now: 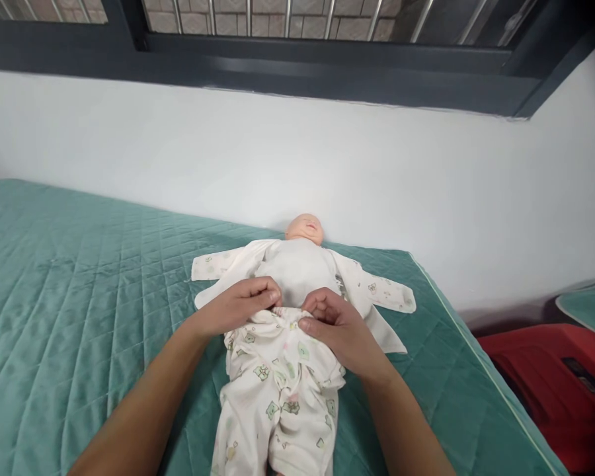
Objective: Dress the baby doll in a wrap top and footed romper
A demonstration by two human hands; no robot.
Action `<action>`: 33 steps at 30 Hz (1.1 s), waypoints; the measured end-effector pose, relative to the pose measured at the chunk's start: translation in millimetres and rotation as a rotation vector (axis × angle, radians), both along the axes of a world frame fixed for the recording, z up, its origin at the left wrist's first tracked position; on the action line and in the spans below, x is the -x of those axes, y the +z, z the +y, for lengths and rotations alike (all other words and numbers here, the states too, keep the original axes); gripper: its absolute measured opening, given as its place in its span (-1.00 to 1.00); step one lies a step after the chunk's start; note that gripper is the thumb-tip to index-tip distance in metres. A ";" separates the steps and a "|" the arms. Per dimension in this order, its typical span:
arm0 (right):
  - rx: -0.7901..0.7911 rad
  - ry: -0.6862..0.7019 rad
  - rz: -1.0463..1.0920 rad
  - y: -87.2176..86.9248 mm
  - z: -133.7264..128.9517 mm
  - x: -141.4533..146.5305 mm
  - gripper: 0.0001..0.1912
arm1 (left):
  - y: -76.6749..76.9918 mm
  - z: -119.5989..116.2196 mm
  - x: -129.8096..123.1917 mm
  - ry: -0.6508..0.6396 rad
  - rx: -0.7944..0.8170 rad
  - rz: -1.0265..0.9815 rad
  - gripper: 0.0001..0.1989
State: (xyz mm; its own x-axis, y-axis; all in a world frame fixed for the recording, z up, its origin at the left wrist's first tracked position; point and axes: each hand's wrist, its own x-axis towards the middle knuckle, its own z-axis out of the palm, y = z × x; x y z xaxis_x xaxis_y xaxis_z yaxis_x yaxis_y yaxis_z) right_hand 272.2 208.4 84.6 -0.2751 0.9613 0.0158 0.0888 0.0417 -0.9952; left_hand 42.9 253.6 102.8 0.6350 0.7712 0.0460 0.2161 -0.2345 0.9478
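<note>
A baby doll [305, 228] lies on its back with its head toward the wall. Patterned white trousers [282, 377] cover its legs up to the waist. Its white jacket [384, 291] is spread wide, with the sleeves stretched out to both sides and the pale torso [300, 264] bare between them. At the waistband's left side, my left hand [245, 301] is closed on the fabric. My right hand [340, 327] pinches the waistband on the other side, thumb outside. The fingertips of both hands are partly hidden.
A green quilted cover [89, 284] lies under the doll. Behind it rises a white wall [258, 152], below a dark window frame [297, 66] with metal bars outside. Beyond the right edge of the cover stands a red plastic object [545, 383], perhaps a chair.
</note>
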 end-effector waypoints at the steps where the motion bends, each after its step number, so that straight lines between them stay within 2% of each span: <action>1: 0.000 0.005 -0.021 0.4 -0.4 1.8 -0.79 | 0.7 0.6 -1.2 0.004 -0.006 0.017 -0.69; 6: 0.006 -0.028 -0.074 2.8 -1.1 9.5 -0.76 | 2.2 2.4 -4.4 -0.155 0.019 0.142 -0.72; 9: 0.000 -0.046 -0.072 3.1 -0.3 11.4 -0.76 | -0.1 2.4 -3.2 -0.148 0.031 0.141 -0.70; 18: 0.069 -0.109 0.117 6.5 3.6 -10.6 -0.73 | -19.5 7.6 0.9 0.156 -0.027 -0.046 -0.67; 23: 0.097 -0.292 0.183 3.1 8.4 -21.2 -0.75 | -26.0 12.5 5.1 0.294 -0.039 -0.127 -0.68; 27: 0.140 -0.236 0.265 5.2 7.9 -24.2 -0.72 | -28.9 15.4 6.4 0.352 -0.031 -0.132 -0.68; 29: 0.148 -0.222 0.321 7.4 7.7 -26.2 -0.65 | -31.2 17.6 7.2 0.408 -0.032 -0.154 -0.68; 33: 0.041 -0.274 0.378 5.1 12.7 -31.4 -0.59 | -36.8 21.7 9.6 0.525 -0.016 -0.243 -0.67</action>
